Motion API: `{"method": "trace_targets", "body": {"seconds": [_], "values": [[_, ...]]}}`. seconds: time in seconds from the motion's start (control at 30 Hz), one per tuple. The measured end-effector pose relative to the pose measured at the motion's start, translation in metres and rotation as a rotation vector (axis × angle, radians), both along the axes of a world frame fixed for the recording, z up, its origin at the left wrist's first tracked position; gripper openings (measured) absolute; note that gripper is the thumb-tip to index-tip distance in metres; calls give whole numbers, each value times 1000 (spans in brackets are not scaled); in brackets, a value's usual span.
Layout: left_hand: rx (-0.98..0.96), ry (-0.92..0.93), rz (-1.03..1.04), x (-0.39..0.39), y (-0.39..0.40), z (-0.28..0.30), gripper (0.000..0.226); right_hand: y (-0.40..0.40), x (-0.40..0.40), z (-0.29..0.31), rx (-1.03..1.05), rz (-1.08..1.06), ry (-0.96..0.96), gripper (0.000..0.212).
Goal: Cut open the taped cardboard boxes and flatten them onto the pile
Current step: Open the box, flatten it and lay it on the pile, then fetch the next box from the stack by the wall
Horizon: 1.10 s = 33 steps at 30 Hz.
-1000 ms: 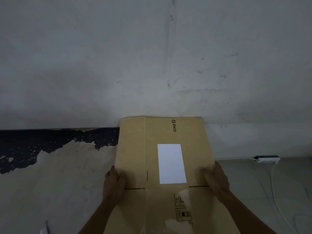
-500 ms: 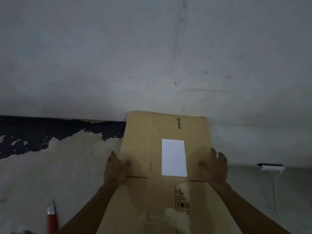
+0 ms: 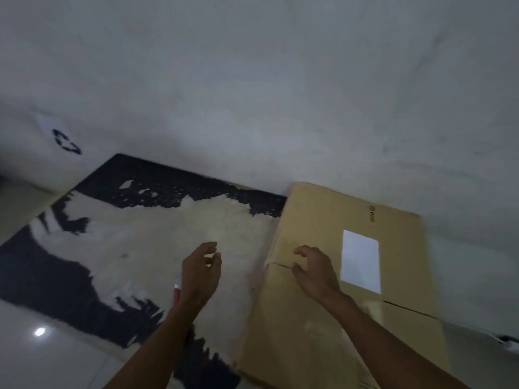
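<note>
- Flattened cardboard box (image 3: 323, 304), white label (image 3: 361, 261) facing up, is lying on the floor against the wall (image 3: 252, 80)
- Left hand (image 3: 200, 272) is hovering over the worn mat (image 3: 140, 248), fingers loosely curled, holding nothing
- Right hand (image 3: 316, 272) is hovering over the box, fingers relaxed, gripping nothing
- Red knife (image 3: 177, 290) is lying partly hidden behind the left wrist

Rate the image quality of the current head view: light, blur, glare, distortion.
Head view: dim, greyish light; motion blur smears the left hand, right hand and the flattened box; a small glare spot on the glossy floor; wide-angle bending tilts the wall line.
</note>
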<state>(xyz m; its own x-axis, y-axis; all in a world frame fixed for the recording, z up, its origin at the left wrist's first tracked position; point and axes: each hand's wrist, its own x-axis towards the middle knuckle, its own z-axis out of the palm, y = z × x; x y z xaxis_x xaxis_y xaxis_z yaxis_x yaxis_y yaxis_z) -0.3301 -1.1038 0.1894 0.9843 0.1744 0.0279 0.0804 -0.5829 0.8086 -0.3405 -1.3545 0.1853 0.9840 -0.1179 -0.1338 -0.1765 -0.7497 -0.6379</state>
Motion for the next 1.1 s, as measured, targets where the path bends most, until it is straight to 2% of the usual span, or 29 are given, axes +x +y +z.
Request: {"method": "trace_targets", "body": {"seconds": [0.3,0.43,0.67,0.87,1.1], "values": [[-23,1,189,-59,202,18,26,218,-12,13,90,252,10,27],[39,-41,273,-85,296,21,25,317,-18,17,122,350,7,27],[-1,-2,433,-118,420,15,26,461,-24,22,102,535,42,30],[-21,40,498,-113,500,3,25,562,-3,15,78,669,72,34],[-8,80,521,-63,607,-12,27,687,64,-3,117,745,107,33]]}}
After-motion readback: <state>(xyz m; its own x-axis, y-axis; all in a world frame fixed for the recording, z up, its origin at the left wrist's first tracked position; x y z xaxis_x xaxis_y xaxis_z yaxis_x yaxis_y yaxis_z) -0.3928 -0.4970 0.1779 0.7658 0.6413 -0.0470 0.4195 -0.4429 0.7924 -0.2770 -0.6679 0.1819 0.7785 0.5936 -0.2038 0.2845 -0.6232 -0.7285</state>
